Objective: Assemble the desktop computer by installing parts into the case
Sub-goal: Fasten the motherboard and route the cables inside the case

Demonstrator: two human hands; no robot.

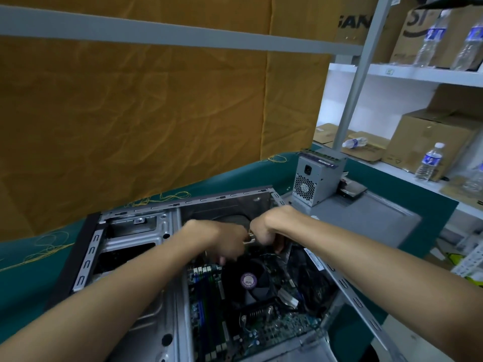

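With left hand (pixel 224 240) and right hand (pixel 264 231) both curled, pinching a small metal part (pixel 249 237) above the board (pixel 261 322) inside the open case (pixel 125 246), best eased down squarely, clear of the fan (pixel 249 280).

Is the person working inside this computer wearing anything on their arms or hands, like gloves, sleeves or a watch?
Nothing shows. The left hand and right hand are bare, without gloves, and both forearms are uncovered right to the picture's edge. No sleeve, watch or wrist strap is visible. Rings cannot be ruled out, since the fingers are partly hidden.
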